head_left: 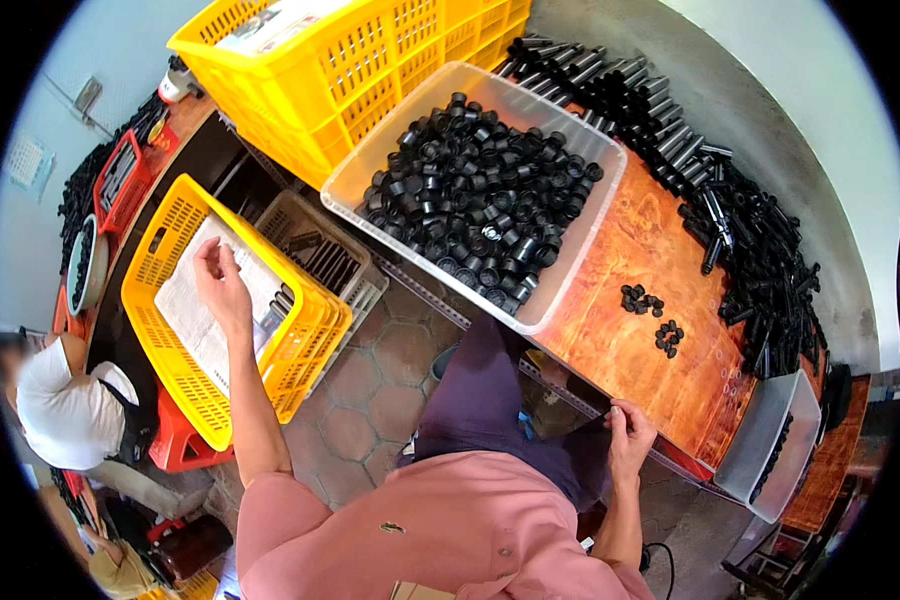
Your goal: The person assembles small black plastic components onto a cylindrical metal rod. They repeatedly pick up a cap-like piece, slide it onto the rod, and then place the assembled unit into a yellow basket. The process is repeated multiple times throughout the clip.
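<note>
My left hand (222,285) is over the yellow basket (157,285) on the left, above its white liner (192,325). Its fingers are bent, the thumb stands off from them, and nothing shows in it. A few dark tubes (278,305) lie in that basket beside my wrist. At the table's front edge, my right hand (630,435) is closed, thumb and fingertips together; whatever they may hold is hidden. Beyond it, two small groups of black caps (641,300) lie on the reddish wooden table (610,250). A translucent tub (577,285) full of black caps stands left of them.
Piles of black tubes (670,140) line the table's back edge. A tall yellow crate (360,75) stands behind the tub. A grey crate (320,245) with dark rods sits beside the basket. A clear bin (750,440) is at the right. Another person (75,405) is at far left.
</note>
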### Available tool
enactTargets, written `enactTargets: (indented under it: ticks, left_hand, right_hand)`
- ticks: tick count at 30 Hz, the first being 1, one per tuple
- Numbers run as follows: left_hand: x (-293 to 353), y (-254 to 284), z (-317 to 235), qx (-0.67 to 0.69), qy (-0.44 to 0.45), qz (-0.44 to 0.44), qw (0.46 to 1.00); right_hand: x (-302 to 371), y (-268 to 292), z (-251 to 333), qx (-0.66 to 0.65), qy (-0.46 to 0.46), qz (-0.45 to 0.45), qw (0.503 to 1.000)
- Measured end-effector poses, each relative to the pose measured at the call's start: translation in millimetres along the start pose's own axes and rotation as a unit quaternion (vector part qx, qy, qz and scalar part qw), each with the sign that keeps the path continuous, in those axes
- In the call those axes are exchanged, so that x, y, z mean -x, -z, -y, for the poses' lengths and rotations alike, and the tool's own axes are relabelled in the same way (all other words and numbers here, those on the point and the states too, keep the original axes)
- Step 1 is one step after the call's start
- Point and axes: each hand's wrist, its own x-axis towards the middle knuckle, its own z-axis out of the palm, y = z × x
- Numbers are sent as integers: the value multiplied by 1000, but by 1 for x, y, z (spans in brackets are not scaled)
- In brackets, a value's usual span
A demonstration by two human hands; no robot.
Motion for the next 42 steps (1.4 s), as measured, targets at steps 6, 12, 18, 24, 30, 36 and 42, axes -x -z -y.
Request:
enactTargets:
  ticks: [6,12,18,24,30,36,42]
  left_hand:
    - [52,-36,-152,129,-273,131,944]
    - [163,-76,-300,330,-411,314,790]
    - [265,-211,-350,326,-188,540,754]
    - [320,-365,-372,181,-329,561,738]
    - [328,-414,-428,103,-483,436,753]
    - [338,-429,-443,42,-544,406,733]
    - [316,-425,-444,36,-661,281,694]
  right_hand:
    - [-22,21,-7,88,79,-102,988]
    - [-49,41,-26,72,95,-179,977]
    - [-51,35,-43,42,102,-229,967]
    - [-55,36,-35,76,144,-244,956]
    - [-55,38,-31,79,155,-235,956]
    - [-55,36,-38,91,170,-252,948]
    - [-56,35,-35,111,175,-249,946]
